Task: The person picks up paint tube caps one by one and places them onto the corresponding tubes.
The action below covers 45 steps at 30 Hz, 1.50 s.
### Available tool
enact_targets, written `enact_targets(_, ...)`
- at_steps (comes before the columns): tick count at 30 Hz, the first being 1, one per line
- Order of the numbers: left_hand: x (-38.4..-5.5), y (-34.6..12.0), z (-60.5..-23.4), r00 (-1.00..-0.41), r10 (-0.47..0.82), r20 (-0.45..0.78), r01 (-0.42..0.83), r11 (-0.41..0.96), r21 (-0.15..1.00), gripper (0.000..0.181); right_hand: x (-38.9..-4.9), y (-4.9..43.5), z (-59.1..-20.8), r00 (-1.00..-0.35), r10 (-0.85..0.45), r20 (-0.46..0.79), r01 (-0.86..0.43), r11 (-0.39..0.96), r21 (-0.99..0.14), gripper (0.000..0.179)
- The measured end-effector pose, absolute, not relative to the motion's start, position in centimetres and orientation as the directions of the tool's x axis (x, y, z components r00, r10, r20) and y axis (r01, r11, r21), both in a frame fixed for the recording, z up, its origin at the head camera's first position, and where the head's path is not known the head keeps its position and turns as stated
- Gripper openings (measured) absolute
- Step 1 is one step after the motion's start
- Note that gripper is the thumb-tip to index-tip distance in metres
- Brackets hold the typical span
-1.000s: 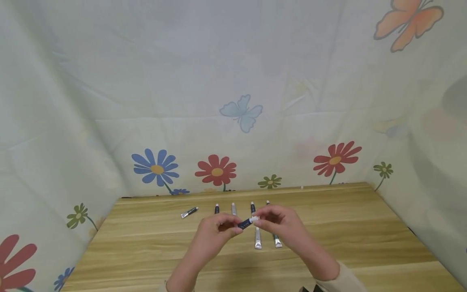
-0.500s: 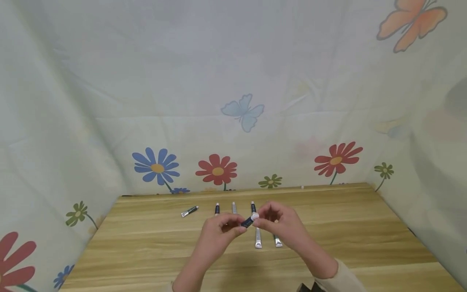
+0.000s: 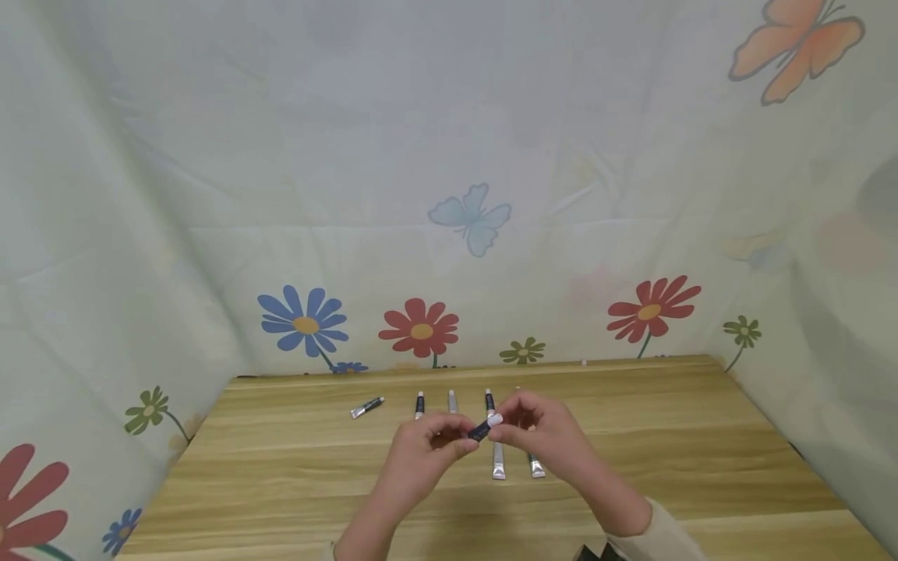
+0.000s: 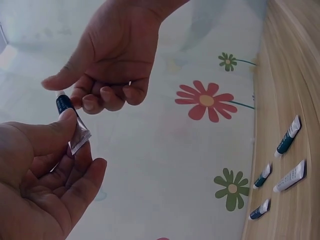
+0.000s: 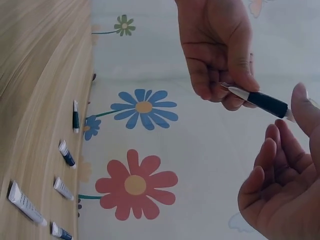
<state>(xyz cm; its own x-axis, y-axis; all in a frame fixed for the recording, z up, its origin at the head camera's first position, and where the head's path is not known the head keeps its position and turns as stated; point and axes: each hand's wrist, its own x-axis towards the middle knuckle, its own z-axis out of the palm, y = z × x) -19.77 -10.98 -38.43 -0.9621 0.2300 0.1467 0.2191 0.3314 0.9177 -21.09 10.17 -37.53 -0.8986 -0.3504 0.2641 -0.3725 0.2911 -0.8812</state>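
Observation:
A small dark blue paint tube (image 3: pixel 479 431) with a silver crimped end and a white cap (image 3: pixel 495 420) is held between both hands, above the table. My left hand (image 3: pixel 418 458) pinches the tube near its silver end (image 4: pixel 81 137) between thumb and fingers. At the other end, my right hand (image 3: pixel 550 435) has thumb and index finger on the cap, the remaining fingers loosely curled. In the right wrist view the tube (image 5: pixel 267 103) slants down toward the right thumb, which partly hides the cap.
Several more paint tubes lie behind and under the hands on the wooden table (image 3: pixel 281 467), among them a small dark tube (image 3: pixel 368 407) at far left and a silver-ended tube (image 3: pixel 498 460) below the hands. A flower-printed cloth (image 3: pixel 351 257) hangs behind.
The left hand and the tube have shifted slightly right. The right hand keeps its fingers at the cap, its position nearly the same. The tubes on the table stay put.

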Motion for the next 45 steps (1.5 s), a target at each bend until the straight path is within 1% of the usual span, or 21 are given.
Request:
enact_targets(4, -19.8, -11.0, -38.3, -0.962, 0.228, 0.149, 0.225, 0.356, 0.907, 0.015, -21.1, 10.5, -37.6, -0.889, -0.377, 0.261, -0.371, 0.259, -0.892, 0.03)
enact_targets(7, -19.8, -11.0, -38.3, -0.962, 0.227, 0.15, 0.228, 0.376, 0.898, 0.015, -21.2, 10.8, -37.5, -0.885, -0.394, 0.248, -0.353, 0.22, -0.91, 0.029)
enact_targets(11, -20.0, -10.9, -38.3, -0.959, 0.231, 0.165, 0.247, 0.393, 0.886, 0.015, -21.3, 10.7, -37.4, -0.893, -0.368, 0.258, -0.369, 0.272, -0.889, 0.02)
enact_targets(15, -20.1, -11.0, -38.3, -0.958, 0.233, 0.166, 0.25, 0.399, 0.882, 0.015, -21.4, 10.7, -37.4, -0.897, -0.357, 0.261, -0.382, 0.329, -0.864, 0.023)
enact_targets(18, -20.1, -11.0, -38.4, -0.959, 0.233, 0.16, 0.246, 0.409, 0.879, 0.014, -21.4, 10.8, -37.4, -0.88, -0.392, 0.27, -0.397, 0.291, -0.87, 0.027)
enact_targets(21, -20.2, -11.0, -38.4, -0.957, 0.239, 0.168, 0.259, 0.427, 0.866, 0.013, -21.4, 10.9, -37.4, -0.862, -0.415, 0.29, -0.419, 0.262, -0.869, 0.02)
enact_targets(24, -20.2, -11.0, -38.5, -0.953, 0.246, 0.176, 0.271, 0.44, 0.856, 0.013, -21.4, 10.9, -37.3, -0.871, -0.396, 0.292, -0.421, 0.291, -0.859, 0.014)
enact_targets(28, -20.1, -11.0, -38.6, -0.952, 0.25, 0.174, 0.273, 0.442, 0.855, 0.014, -21.3, 11.0, -37.5, -0.882, -0.378, 0.283, -0.411, 0.32, -0.854, 0.021)
enact_targets(31, -20.0, -11.0, -38.6, -0.952, 0.251, 0.176, 0.275, 0.443, 0.854, 0.013, -21.3, 11.2, -37.7, -0.865, -0.402, 0.299, -0.431, 0.294, -0.853, 0.022)
enact_targets(33, -20.0, -11.0, -38.6, -0.951, 0.251, 0.178, 0.277, 0.448, 0.85, 0.012, -21.3, 11.2, -37.9, -0.856, -0.412, 0.312, -0.447, 0.286, -0.848, 0.017)
enact_targets(36, -20.0, -11.0, -38.7, -0.95, 0.254, 0.183, 0.283, 0.452, 0.846, 0.012, -21.3, 11.1, -38.0, -0.853, -0.401, 0.335, -0.471, 0.313, -0.824, 0.012)
enact_targets(39, -20.0, -11.1, -38.7, -0.95, 0.254, 0.181, 0.282, 0.451, 0.847, 0.012, -21.2, 11.0, -38.1, -0.853, -0.388, 0.349, -0.485, 0.34, -0.806, 0.016)
enact_targets(42, -20.0, -11.2, -38.8, -0.952, 0.252, 0.173, 0.274, 0.45, 0.85, 0.012, -21.2, 11.1, -38.0, -0.839, -0.406, 0.362, -0.503, 0.327, -0.8, 0.02)
enact_targets(45, -20.0, -11.2, -38.8, -0.952, 0.253, 0.172, 0.274, 0.453, 0.849, 0.011, -21.2, 11.1, -37.9, -0.82, -0.431, 0.377, -0.524, 0.299, -0.798, 0.015)
